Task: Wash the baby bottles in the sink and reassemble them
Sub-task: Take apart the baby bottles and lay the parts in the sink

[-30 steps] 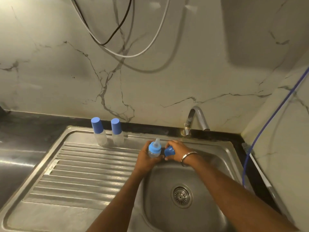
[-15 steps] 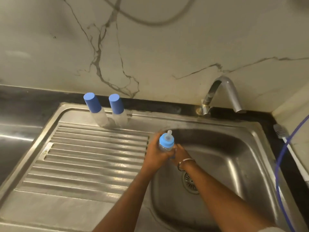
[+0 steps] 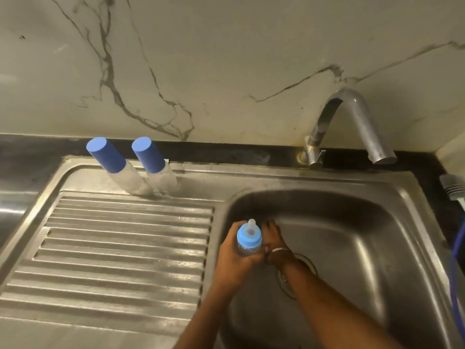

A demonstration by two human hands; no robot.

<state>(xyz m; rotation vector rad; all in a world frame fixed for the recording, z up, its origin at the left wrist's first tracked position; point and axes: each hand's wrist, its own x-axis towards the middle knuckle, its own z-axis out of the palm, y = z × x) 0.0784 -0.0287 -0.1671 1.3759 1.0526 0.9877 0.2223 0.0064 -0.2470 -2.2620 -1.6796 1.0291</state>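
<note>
Over the left edge of the sink basin, my left hand grips a clear baby bottle upright; it has a blue collar and a pale nipple, with no cap on. My right hand, a metal bangle at its wrist, presses against the bottle's right side with fingers pointing down into the basin. Whatever it may hold is hidden. Two more clear bottles with tall blue caps stand side by side at the back of the drainboard.
A curved metal faucet rises at the back right, with no water running. The drain lies partly under my right forearm. A blue hose and a white fitting run along the right edge. A marble wall stands behind.
The camera tilted down and closer. The blue cap seen in my right hand a second ago is out of sight, and that hand has dropped lower beside the bottle.
</note>
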